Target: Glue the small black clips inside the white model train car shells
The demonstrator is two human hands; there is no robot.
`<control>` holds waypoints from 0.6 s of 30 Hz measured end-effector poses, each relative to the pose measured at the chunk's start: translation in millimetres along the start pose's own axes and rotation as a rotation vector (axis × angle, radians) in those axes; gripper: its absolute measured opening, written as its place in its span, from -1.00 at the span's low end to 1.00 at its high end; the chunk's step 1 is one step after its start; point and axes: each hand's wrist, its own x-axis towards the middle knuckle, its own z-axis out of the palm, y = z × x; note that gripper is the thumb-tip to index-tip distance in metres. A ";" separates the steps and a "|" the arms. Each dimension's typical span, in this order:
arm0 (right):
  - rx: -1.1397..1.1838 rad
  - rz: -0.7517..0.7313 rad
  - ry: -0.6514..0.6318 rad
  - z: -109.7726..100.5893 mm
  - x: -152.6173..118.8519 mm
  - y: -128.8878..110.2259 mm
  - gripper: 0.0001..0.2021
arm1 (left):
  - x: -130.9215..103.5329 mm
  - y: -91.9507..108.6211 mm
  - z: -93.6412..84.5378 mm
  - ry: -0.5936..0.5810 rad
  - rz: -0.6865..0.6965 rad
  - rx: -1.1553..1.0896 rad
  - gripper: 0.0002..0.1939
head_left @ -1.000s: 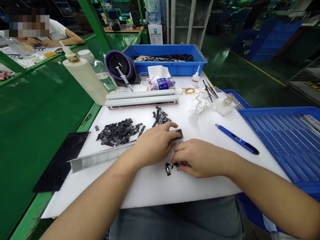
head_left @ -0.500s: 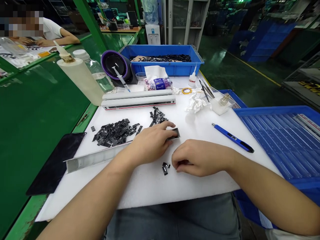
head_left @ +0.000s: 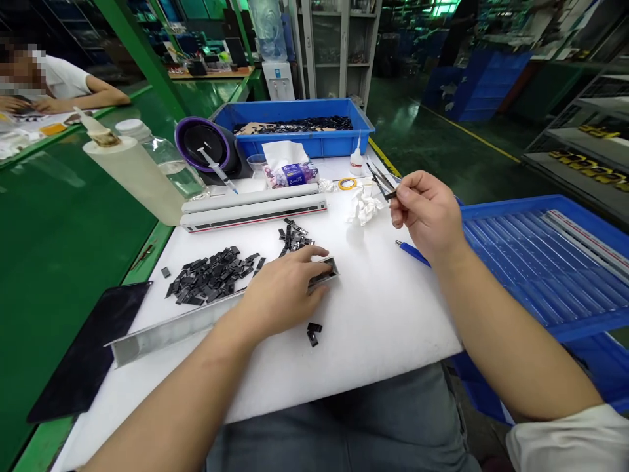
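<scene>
My left hand (head_left: 289,288) lies over the right part of a white U-shaped channel (head_left: 171,331), its fingers holding the channel near its open right end. The channel's hollow side faces up, and the hand hides its middle. My right hand (head_left: 430,210) is raised at the right, pinching a small black piece (head_left: 390,195) between thumb and fingertips. A few small black clips (head_left: 313,335) lie in front of the left hand. Behind the channel are a large heap of black clips (head_left: 206,278) and a smaller heap (head_left: 293,237).
Two closed white profiles (head_left: 255,213) lie behind the heaps. Farther back are a tissue pack (head_left: 292,174), crumpled tissue (head_left: 364,206), tweezers (head_left: 377,177) and a blue bin (head_left: 299,145). A blue pen-like tool (head_left: 411,252) is partly under my right forearm. A blue tray (head_left: 521,262) stands right.
My right hand has lifted from beside the loose clips up and to the right, with a small black piece now showing in its fingertips. Left hand stays on the channel; the view has shifted.
</scene>
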 end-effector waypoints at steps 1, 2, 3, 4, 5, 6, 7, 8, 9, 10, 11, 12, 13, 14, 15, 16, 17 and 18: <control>-0.014 -0.013 0.060 -1.1 2.9 4.6 -0.78 | -0.5 4.6 0.8 0.034 0.024 0.025 -0.67; -0.035 -0.032 0.115 -2.6 5.7 9.2 -0.79 | -0.2 10.6 1.8 0.072 0.054 0.058 -0.66; -0.061 -0.053 0.163 -4.6 8.4 13.6 -0.79 | 1.1 17.9 3.1 0.109 0.089 0.094 -0.65; -0.090 -0.073 0.205 -7.0 10.9 17.6 -0.80 | 3.6 26.2 4.9 0.135 0.122 0.132 -0.64; -0.117 -0.086 0.241 -9.5 13.1 20.9 -0.81 | 7.4 35.2 7.0 0.146 0.155 0.168 -0.64; -0.142 -0.093 0.272 -12.0 14.9 23.6 -0.81 | 12.6 44.4 9.5 0.141 0.190 0.200 -0.65; -0.163 -0.095 0.300 -14.3 16.5 25.5 -0.82 | 18.7 53.3 12.3 0.124 0.224 0.226 -0.66; -0.182 -0.096 0.321 -16.4 17.7 26.9 -0.82 | 25.4 61.7 15.1 0.102 0.256 0.246 -0.67; -0.200 -0.097 0.335 -18.0 18.7 27.8 -0.82 | 31.9 69.0 17.9 0.085 0.281 0.262 -0.68; -0.219 -0.100 0.340 -19.3 19.3 28.4 -0.82 | 37.4 75.3 20.4 0.075 0.294 0.273 -0.69; -0.240 -0.106 0.339 -20.4 19.7 28.9 -0.82 | 41.0 80.5 22.2 0.079 0.299 0.277 -0.69; -0.266 -0.115 0.333 -21.2 19.8 29.4 -0.82 | 41.9 84.3 23.2 0.093 0.296 0.275 -0.69; -0.298 -0.125 0.327 -21.9 19.7 29.8 -0.83 | 39.6 86.7 23.1 0.110 0.296 0.269 -0.69; -0.336 -0.137 0.321 -22.4 19.4 30.1 -0.84 | 33.9 87.2 21.7 0.126 0.305 0.261 -0.68; -0.379 -0.152 0.317 -22.8 19.1 30.3 -0.86 | 24.6 85.4 19.1 0.141 0.320 0.250 -0.68; -0.422 -0.167 0.313 -22.9 18.8 30.5 -0.87 | 12.3 80.7 15.5 0.139 0.355 0.244 -0.68; -0.460 -0.183 0.307 -22.8 18.5 30.7 -0.89 | -2.8 73.0 11.5 0.152 0.391 0.238 -0.69; -0.490 -0.196 0.298 -22.6 18.1 30.8 -0.90 | -20.0 62.0 7.6 0.166 0.411 0.229 -0.70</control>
